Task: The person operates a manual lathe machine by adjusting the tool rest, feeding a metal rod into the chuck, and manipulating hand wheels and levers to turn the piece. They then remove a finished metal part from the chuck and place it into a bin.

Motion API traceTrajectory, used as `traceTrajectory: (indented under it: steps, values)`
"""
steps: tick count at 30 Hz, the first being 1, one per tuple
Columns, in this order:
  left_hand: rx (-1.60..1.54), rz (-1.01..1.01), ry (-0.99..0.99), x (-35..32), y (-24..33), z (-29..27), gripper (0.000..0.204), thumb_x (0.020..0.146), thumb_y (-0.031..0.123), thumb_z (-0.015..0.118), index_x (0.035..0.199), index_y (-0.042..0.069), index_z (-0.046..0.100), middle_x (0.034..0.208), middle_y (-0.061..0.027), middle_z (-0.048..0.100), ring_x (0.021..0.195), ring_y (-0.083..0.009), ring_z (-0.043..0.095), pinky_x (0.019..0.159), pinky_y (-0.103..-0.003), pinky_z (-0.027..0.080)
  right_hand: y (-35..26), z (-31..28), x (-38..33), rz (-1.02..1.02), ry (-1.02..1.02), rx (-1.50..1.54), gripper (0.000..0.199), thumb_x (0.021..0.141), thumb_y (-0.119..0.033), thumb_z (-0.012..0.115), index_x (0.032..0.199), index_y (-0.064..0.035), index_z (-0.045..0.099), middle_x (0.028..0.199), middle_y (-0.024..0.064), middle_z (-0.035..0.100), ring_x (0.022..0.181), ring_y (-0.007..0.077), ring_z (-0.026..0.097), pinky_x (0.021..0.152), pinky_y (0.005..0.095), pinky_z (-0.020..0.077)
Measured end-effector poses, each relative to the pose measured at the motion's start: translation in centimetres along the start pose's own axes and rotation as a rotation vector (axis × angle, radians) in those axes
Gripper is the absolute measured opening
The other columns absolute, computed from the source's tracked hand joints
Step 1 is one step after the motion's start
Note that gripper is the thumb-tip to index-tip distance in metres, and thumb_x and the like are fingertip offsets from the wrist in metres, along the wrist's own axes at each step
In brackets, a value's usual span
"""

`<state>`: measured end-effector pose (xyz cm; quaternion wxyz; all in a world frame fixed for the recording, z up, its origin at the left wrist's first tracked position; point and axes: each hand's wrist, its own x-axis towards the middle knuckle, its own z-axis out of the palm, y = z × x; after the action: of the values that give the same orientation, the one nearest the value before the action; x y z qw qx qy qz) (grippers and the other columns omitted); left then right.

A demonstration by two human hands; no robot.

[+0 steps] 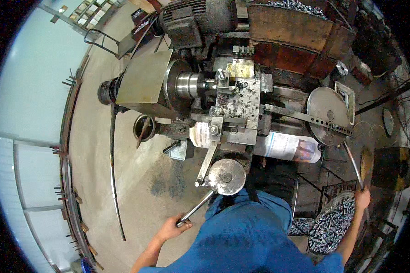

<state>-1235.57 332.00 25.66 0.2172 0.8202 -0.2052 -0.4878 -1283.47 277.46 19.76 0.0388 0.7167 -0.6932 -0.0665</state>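
My left hand (172,226) grips the end of a long steel lever handle (197,207) that runs up to a round metal hub (226,176) on the front of a lathe (223,98). My right hand (362,198) is closed on the lower end of a thin curved metal rod (352,162) that rises toward a round steel disc (327,114) at the machine's right. Just below that hand lies a round tray (346,196) piled with several small metal parts (330,223). The lathe's shiny chuck (189,85) sits at centre, facing the tool slide.
A paper-wrapped roll (290,146) lies across the machine front. A small round tin (143,127) stands at the left of the bed. A long thin bar (114,182) lies on the concrete floor. Rusty metal bins (296,38) stand behind, a railing (68,182) at left.
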Motion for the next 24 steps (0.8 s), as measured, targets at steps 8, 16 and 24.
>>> traceTrajectory:
  steps: [8,16,24]
  values:
    - [0.214,0.048,0.065,2.8,-2.2,0.8,0.015,0.07,0.012,0.06,0.083,0.006,0.064,0.074,-0.0173,0.061,0.067,-0.0329,0.06,0.061,-0.039,0.046,4.1,4.1,-10.0,0.155,-0.058,0.101,0.05,0.059,-0.02,0.062,0.106,-0.0039,0.057,0.089,0.0228,0.059,0.082,0.0388,0.056,0.074,0.0424,0.0446]
    - [0.149,0.051,0.187,3.0,-3.3,1.8,0.015,0.067,0.01,0.059,0.081,0.006,0.064,0.069,-0.0162,0.061,0.062,-0.0318,0.06,0.058,-0.038,0.047,-0.6,2.8,-15.9,0.182,-0.083,0.152,0.04,0.062,-0.025,0.058,0.097,-0.0036,0.06,0.079,0.0211,0.06,0.07,0.0379,0.057,0.064,0.0439,0.0454]
    - [0.162,0.063,0.156,2.9,-2.3,1.3,0.015,0.068,0.011,0.059,0.08,0.006,0.064,0.067,-0.0161,0.06,0.059,-0.0292,0.06,0.056,-0.036,0.046,-1.6,3.0,-17.2,0.238,-0.133,0.204,0.034,0.064,-0.024,0.055,0.09,-0.002,0.059,0.078,0.0205,0.059,0.071,0.0381,0.057,0.064,0.045,0.0427]
